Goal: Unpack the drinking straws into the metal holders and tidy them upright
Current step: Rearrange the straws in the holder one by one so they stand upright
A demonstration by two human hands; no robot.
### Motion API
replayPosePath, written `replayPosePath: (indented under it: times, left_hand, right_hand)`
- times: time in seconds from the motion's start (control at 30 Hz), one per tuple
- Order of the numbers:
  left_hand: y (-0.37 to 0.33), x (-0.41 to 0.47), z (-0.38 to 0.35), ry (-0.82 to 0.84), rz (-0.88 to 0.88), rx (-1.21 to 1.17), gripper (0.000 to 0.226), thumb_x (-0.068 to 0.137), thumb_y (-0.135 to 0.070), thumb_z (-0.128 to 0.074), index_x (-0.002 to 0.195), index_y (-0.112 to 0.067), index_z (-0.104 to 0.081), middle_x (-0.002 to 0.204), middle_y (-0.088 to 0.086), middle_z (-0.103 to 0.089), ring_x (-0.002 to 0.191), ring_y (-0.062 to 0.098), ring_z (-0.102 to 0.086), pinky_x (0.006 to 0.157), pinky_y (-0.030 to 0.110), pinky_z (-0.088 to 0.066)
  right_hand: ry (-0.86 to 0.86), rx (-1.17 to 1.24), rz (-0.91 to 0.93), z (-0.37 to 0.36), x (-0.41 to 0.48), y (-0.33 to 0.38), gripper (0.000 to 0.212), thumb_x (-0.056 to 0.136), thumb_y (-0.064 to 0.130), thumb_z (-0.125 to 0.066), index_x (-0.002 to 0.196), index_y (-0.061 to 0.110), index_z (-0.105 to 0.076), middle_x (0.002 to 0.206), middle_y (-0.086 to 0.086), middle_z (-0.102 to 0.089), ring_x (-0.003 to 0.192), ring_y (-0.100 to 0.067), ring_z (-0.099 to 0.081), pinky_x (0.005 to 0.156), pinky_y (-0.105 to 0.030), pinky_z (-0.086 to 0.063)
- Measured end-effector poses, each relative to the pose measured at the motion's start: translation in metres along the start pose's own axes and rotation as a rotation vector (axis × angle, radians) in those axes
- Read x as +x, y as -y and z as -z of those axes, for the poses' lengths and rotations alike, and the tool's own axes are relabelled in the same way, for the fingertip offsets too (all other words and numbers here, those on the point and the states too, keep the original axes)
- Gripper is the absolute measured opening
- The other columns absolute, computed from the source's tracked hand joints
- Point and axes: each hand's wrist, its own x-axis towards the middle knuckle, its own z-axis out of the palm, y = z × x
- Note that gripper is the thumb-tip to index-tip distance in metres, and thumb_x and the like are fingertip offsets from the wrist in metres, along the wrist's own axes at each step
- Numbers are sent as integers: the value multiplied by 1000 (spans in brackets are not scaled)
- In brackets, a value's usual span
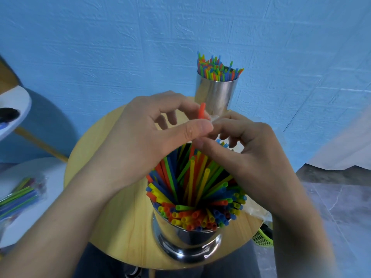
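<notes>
A shiny metal holder [187,243] stands at the near edge of the round wooden table [120,207], packed with colourful straws [196,197] leaning in several directions. A second metal holder [215,93] full of upright straws stands at the far side by the wall. Above the near holder my left hand [152,137] pinches an orange straw [201,110] between thumb and fingers. My right hand [247,149] meets it there, fingers curled on the same straw and a bit of clear wrapper [214,117]. A few blue straw tips show under my right fingers.
A clear packet of straws [19,194] lies on a white surface [34,215] at the left. Another white tabletop [15,109] with a dark object sits further back left. Clear plastic and a green basket [263,237] are by the table's right edge. A blue wall stands behind.
</notes>
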Motion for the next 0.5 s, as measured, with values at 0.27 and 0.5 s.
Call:
replayPosePath:
  times: [0.27,0.5]
  left_hand:
    - [4,10,18,-381,159,-662,18,97,-25,-64,82,-27,-74,82,-9,-69,69,8,-64,62,20,-52]
    - [16,3,8,-409,371,-831,8,87,-26,-66,87,-19,-61,80,-6,-70,70,12,-70,66,20,-56]
  right_hand:
    - [-43,30,-10,2,-4,-4,9,88,47,-69,96,45,-74,92,19,-70,93,-9,-59,74,-18,-40]
    - [-178,279,35,0,-3,2,13,91,19,-73,102,25,-73,80,5,-78,78,-11,-72,75,-33,-54]
